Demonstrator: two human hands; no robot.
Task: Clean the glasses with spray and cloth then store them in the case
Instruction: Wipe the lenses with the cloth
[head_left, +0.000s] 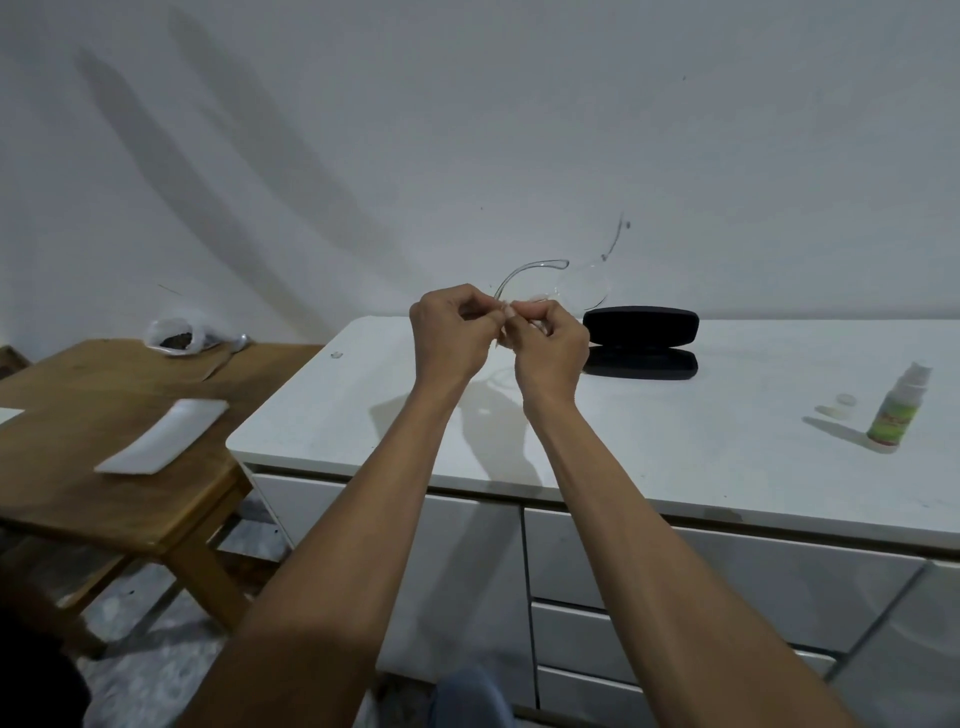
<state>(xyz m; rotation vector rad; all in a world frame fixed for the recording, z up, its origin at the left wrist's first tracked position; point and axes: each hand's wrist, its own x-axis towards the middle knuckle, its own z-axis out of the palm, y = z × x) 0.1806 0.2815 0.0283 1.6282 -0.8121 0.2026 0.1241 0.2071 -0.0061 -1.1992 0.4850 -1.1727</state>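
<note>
Both hands are raised over the white cabinet top (649, 415), knuckles toward the camera, fingers curled and meeting at the centre. The left hand (452, 332) and right hand (550, 345) each pinch the clear-framed glasses (561, 283), which stick out from the fingertips toward 1 o'clock, one temple arm arching up and a lens showing faintly against the wall. Whether a cloth is between the fingers cannot be told. The black glasses case (641, 343) lies open on the cabinet just beside the right hand, at its 3 o'clock. The green-labelled spray bottle (896, 410) stands upright well apart at 4 o'clock, with its small clear cap (847, 400) just to its left.
</note>
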